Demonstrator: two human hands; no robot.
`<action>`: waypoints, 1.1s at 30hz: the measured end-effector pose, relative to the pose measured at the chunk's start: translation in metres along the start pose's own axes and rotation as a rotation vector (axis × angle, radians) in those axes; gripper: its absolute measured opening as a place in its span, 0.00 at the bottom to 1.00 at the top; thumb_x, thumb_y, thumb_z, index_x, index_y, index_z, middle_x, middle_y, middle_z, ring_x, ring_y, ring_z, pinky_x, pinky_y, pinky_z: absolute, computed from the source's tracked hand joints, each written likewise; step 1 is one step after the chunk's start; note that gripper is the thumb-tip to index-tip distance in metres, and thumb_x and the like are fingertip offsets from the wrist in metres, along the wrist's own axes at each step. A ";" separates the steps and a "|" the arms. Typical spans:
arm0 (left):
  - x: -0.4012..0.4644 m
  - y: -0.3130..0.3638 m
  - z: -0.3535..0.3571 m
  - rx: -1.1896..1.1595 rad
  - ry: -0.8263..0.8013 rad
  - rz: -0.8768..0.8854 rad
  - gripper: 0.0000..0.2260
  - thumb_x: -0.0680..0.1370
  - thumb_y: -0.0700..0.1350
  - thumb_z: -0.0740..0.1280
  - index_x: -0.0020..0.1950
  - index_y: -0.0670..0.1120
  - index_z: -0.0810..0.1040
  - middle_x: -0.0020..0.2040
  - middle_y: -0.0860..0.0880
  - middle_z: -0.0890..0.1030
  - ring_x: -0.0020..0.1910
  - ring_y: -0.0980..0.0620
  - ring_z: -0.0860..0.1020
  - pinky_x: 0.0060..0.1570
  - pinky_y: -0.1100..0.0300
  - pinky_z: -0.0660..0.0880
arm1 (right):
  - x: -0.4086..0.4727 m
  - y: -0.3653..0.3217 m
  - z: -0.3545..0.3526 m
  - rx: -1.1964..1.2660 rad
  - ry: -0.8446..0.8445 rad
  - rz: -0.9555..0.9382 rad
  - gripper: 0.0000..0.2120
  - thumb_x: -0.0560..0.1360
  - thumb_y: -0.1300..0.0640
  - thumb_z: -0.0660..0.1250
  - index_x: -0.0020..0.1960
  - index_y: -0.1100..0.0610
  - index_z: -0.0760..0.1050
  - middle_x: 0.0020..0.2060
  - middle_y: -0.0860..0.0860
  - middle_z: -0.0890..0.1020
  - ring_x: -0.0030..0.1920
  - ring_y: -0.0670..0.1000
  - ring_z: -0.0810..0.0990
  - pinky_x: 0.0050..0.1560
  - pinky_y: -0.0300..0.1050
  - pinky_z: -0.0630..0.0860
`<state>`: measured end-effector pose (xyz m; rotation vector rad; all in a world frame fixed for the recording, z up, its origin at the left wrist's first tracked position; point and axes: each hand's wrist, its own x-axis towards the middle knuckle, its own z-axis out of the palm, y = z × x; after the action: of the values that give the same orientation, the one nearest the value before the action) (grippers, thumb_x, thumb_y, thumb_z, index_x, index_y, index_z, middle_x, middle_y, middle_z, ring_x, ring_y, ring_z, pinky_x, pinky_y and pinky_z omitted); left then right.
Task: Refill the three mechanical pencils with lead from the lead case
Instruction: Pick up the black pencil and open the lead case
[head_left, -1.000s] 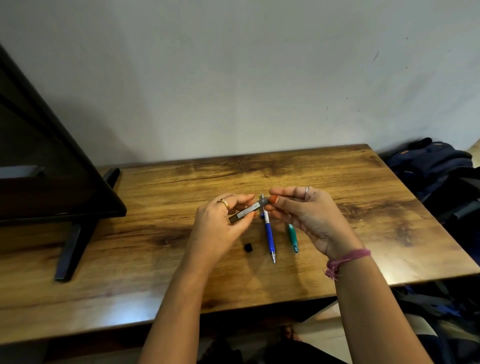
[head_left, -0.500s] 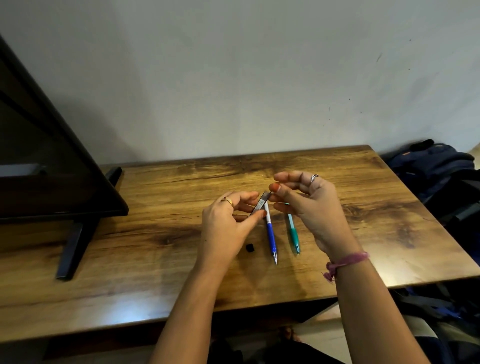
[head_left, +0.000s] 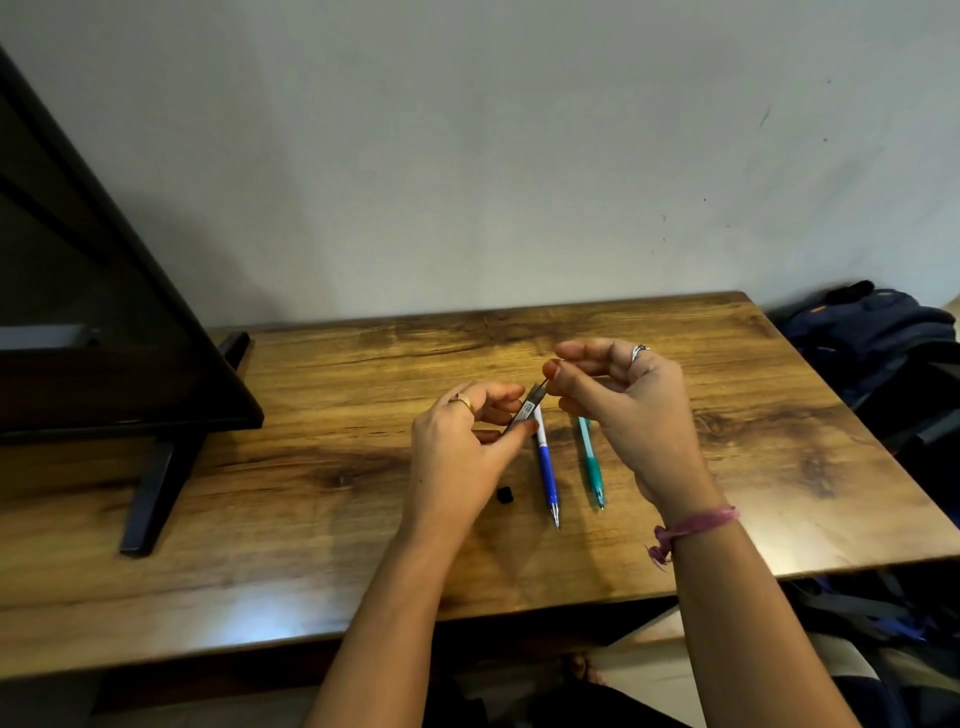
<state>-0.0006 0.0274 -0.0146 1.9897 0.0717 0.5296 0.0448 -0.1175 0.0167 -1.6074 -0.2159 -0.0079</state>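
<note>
Far left: dark monitor (head_left: 93, 291) on a black stand (head_left: 150, 493), standing on the left end of the wood table (head_left: 311, 545).

Left of centre: left hand (head_left: 462, 457) raised over the table, gold ring on one finger. Thumb and fingers pinched shut around the lower part of the lead case (head_left: 527, 410). Case dark and slim with a pale label, tilted, upper end pointing up and right toward the other hand.

Below that hand, on the table: small black cap (head_left: 505, 493), lying alone just left of the blue pencil.

Centre: blue pencil (head_left: 546, 467) flat on the table, white upper barrel, blue grip, metal tip toward the camera. Upper end passing behind the case. Just right of it, roughly parallel and not touching: teal pencil (head_left: 592, 467), tip also toward the camera, upper end hidden under the right hand. No third pencil visible.

Right of centre: right hand (head_left: 623, 410) raised, silver ring, pink band on the wrist. Thumb and forefinger pinched together at the case's top end; something thin between them, too small to tell.

Far right, off the table: dark blue bag (head_left: 872, 332).
</note>
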 end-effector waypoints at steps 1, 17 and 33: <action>0.000 0.000 0.000 0.004 -0.002 -0.003 0.17 0.68 0.39 0.77 0.51 0.56 0.79 0.44 0.59 0.81 0.43 0.65 0.80 0.41 0.70 0.78 | 0.000 0.000 0.000 0.022 0.013 0.003 0.09 0.68 0.57 0.75 0.48 0.53 0.81 0.41 0.50 0.86 0.42 0.47 0.86 0.40 0.37 0.80; 0.001 0.002 0.001 -0.364 -0.151 -0.262 0.22 0.70 0.37 0.75 0.48 0.66 0.80 0.42 0.58 0.80 0.43 0.58 0.81 0.39 0.64 0.78 | 0.000 0.001 0.002 -0.012 -0.099 -0.035 0.12 0.75 0.65 0.68 0.52 0.49 0.79 0.45 0.47 0.86 0.47 0.45 0.85 0.43 0.38 0.81; -0.001 0.010 0.014 -0.544 0.005 -0.331 0.06 0.77 0.45 0.69 0.45 0.56 0.82 0.41 0.57 0.84 0.39 0.62 0.80 0.34 0.70 0.75 | -0.004 -0.003 0.006 0.005 -0.126 -0.036 0.10 0.76 0.64 0.67 0.51 0.50 0.79 0.45 0.48 0.86 0.46 0.46 0.85 0.42 0.41 0.82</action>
<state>0.0022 0.0104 -0.0117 1.4078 0.2309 0.2964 0.0399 -0.1123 0.0190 -1.6000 -0.3421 0.0669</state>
